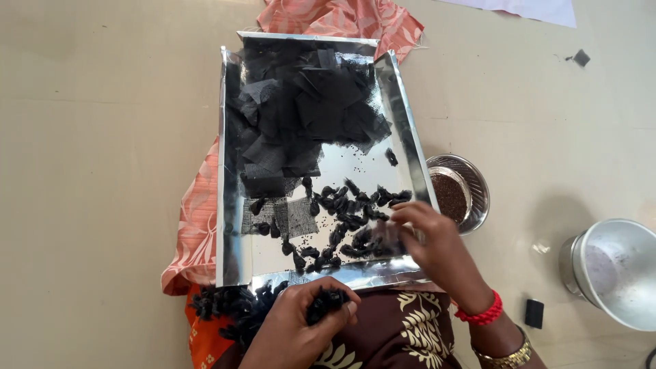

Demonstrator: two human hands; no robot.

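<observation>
— What are the hands doing?

— The left hand (295, 326) is curled at the near edge of the silver tray (232, 171), its fingers closed round a clump of small black bundles (326, 302). The right hand (427, 242) reaches over the tray's near right corner, fingers bent down among the loose black bundles on the tray (348, 215). It is blurred, so I cannot tell whether it pinches one or only touches them.

— Where do the rest of the bundles lie?

— Scattered across the near half of the tray, and another heap of bundles (225, 307) sits in the lap just left of the left hand, partly under the tray's edge.

— And farther up?

— A pile of black net squares (301, 109) covers the far half of the tray. One single net square (290, 219) lies flat near the bundles. The pile is too dark to count layers.

— Around the tray?

— An orange patterned cloth (198, 225) shows beneath it on the left and beyond the far end. Right of the tray stands a small steel bowl (478, 184) holding dark brown grains (449, 195). A larger metal pot (615, 273) is cut off by the right edge. A red bangle (480, 313) and a gold bangle (502, 357) circle the right wrist.
</observation>
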